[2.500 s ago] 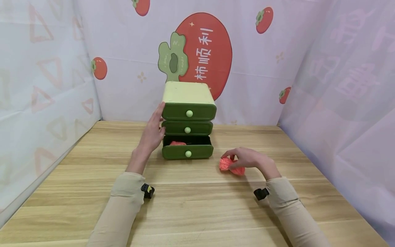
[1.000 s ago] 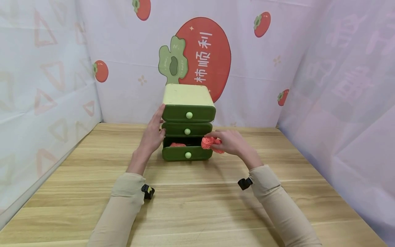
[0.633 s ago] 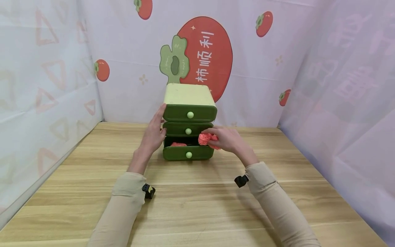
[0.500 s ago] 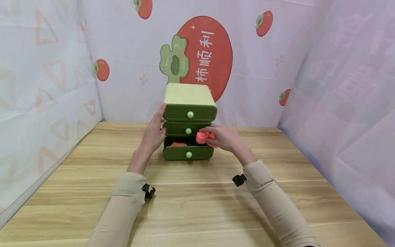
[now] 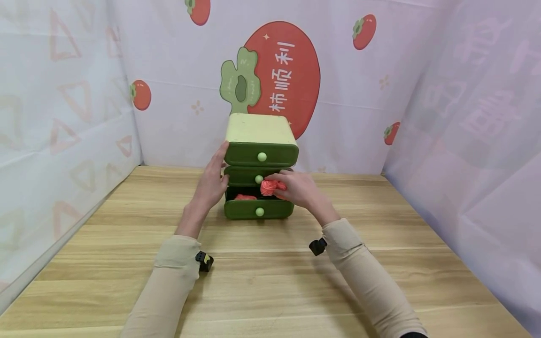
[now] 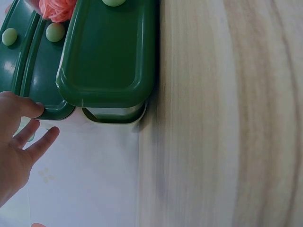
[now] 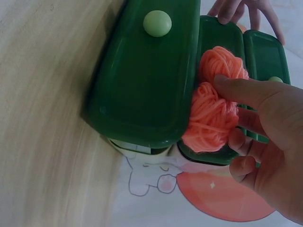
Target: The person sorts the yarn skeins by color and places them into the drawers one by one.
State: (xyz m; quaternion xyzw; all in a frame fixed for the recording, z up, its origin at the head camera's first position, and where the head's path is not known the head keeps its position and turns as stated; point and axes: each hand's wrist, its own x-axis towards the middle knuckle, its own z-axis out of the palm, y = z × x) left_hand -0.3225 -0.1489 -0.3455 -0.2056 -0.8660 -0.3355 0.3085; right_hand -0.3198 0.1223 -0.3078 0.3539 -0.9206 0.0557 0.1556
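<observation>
My right hand [image 5: 297, 188] pinches a coral ball of yarn [image 7: 213, 113] around its narrow middle, just above the pulled-out bottom drawer [image 5: 241, 210]. In the right wrist view the yarn shows two bunched lobes, with the thumb across the waist between them. My left hand [image 5: 208, 185] rests against the left side of the small drawer cabinet [image 5: 259, 127], its fingers mostly straight and touching the edges of the upper drawers. Inside the bottom drawer lies another piece of coral yarn [image 5: 245, 197], partly hidden by the drawer front.
The cabinet has a cream top and green drawer fronts with round pale knobs. Its top drawer [image 5: 241, 155] and middle drawer [image 5: 241, 176] look closed. It stands on a wood-grain table [image 5: 262, 281], before a printed cloth backdrop [image 5: 177, 131].
My right hand took the yarn ball from the table right of the cabinet, lifted it, and carried it leftward over the bottom drawer. The left hand stayed at the cabinet's side.
</observation>
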